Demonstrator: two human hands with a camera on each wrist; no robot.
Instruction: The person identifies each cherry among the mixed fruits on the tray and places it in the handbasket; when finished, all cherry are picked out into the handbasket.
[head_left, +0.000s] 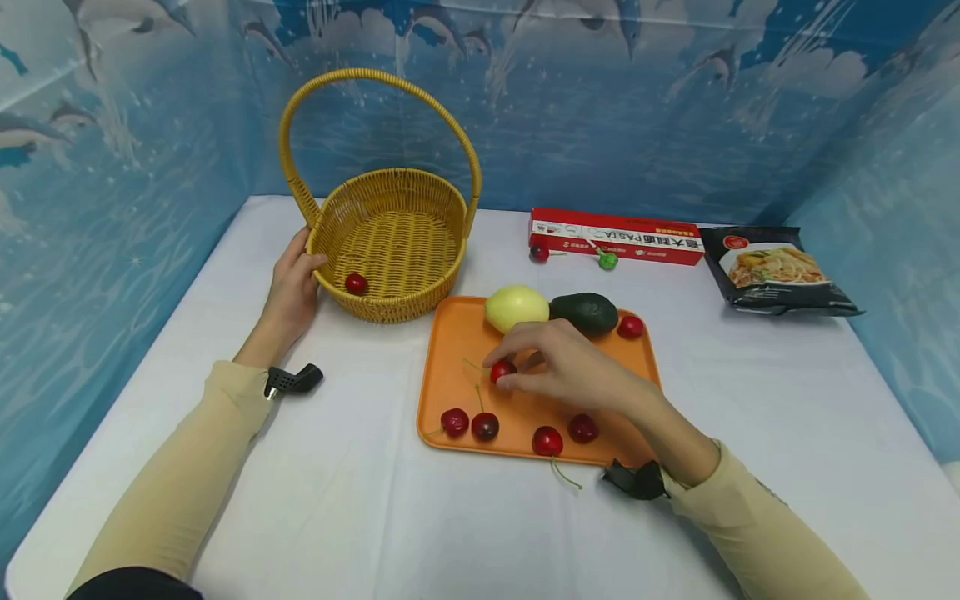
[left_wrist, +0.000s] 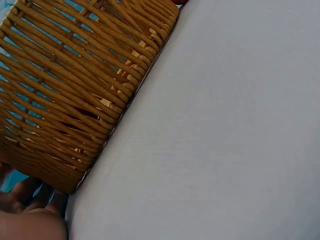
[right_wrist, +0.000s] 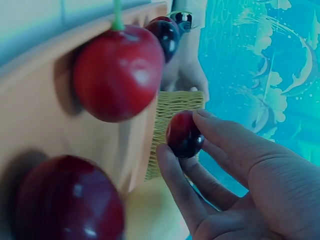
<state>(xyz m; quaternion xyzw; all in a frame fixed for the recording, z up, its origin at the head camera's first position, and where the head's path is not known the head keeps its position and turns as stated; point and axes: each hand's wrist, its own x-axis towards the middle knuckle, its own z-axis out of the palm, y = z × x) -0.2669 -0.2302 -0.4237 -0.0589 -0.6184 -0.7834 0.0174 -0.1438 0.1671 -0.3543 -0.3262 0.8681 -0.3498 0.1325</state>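
My right hand (head_left: 558,362) pinches a dark red cherry (right_wrist: 184,134) between thumb and fingertips, above the orange tray (head_left: 427,392). In the head view a thin stem sticks out to the left of that cherry. My left hand (head_left: 291,287) holds the left side of the yellow wicker basket (head_left: 397,250), thumb near its rim; some fingers are hidden behind the wall. Inside the basket lies one red cherry (head_left: 356,284). Along the tray's front edge rest several cherries, among them a stemmed cherry (head_left: 547,441) and a cherry (head_left: 582,428) without a visible stem.
At the tray's back sit a yellow lemon (head_left: 517,307), a dark avocado (head_left: 584,314) and a cherry (head_left: 631,327). Behind it are a red pasta box (head_left: 617,236), a cherry (head_left: 539,253) and a small green item (head_left: 607,260). A black food packet (head_left: 780,271) lies at right.
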